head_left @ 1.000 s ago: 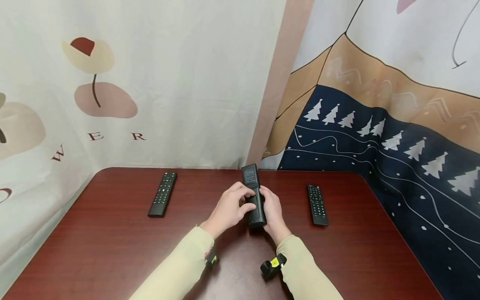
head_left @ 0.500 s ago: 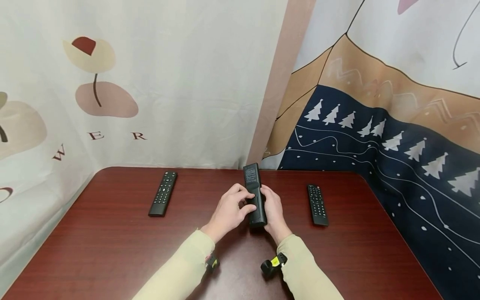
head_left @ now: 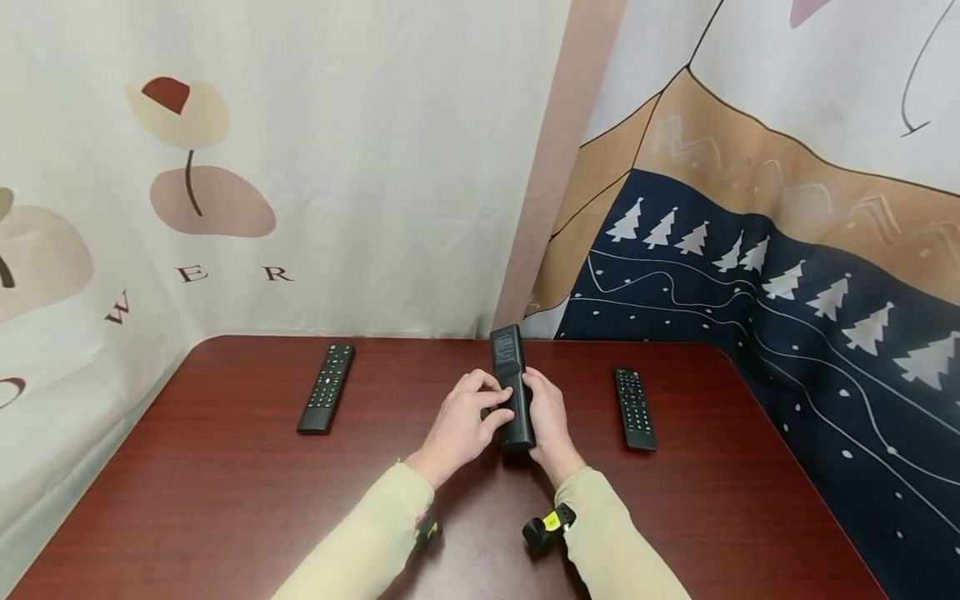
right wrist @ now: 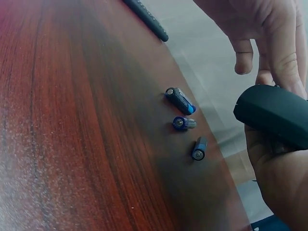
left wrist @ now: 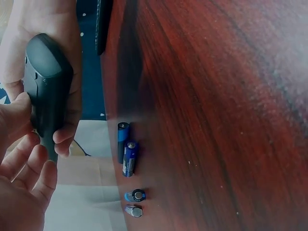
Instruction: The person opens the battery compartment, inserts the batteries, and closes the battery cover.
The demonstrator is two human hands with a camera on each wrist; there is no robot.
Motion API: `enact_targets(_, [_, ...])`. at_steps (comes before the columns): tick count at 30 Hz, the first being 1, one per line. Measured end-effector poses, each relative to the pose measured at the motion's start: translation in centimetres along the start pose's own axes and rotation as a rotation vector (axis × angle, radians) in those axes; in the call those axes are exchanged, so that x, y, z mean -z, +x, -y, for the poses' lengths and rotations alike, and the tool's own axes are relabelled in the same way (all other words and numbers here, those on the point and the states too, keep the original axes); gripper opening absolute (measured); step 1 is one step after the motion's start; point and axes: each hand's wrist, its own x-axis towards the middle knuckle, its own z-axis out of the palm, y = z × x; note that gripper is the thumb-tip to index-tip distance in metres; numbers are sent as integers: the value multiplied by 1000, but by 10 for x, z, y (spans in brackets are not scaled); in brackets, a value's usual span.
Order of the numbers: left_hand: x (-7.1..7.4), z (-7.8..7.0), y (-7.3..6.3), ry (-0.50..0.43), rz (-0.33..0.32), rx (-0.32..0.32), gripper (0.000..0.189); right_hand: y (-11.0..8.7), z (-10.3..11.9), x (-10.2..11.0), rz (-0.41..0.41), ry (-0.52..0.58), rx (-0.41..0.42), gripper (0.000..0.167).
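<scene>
A black remote control [head_left: 507,354] is held above the table, its back with a label facing up. My right hand [head_left: 550,421] grips it along its right side. From the left, my left hand [head_left: 459,427] touches the remote's back with thumb and index finger, bent towards each other; its other fingers are bent loosely in the left wrist view. In that view several blue and dark batteries [left wrist: 130,159] lie on the table beyond the hands. Three batteries [right wrist: 181,101] show in the right wrist view; the hands and remote hide them in the head view.
On the brown wooden table [head_left: 247,517] lie two more black remotes, one on the left [head_left: 327,388] and a smaller one on the right [head_left: 634,410], both buttons up. A pale printed curtain [head_left: 375,167] hangs behind the table's far edge.
The held remote and both hands have shifted slightly to the right. The left thumb and index finger stay on the remote's back, and the two remotes on the table lie as before.
</scene>
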Motion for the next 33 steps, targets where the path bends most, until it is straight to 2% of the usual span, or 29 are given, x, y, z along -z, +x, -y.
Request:
enact_targets(10, [1,-1,-2,40,15,-40,35,1,0,1,-11,-30,1,43])
enact_targets(15, [3,1,-3,72,56,-37,38,1,0,2,-16,-64,18,42])
enact_targets(24, [8,1,-5,69,123,-28,43,0,3,3,-2,-79,34,41])
enact_targets(33, [12,5,-7,103,119,-25,44,2,5,6,0,-93,38,42])
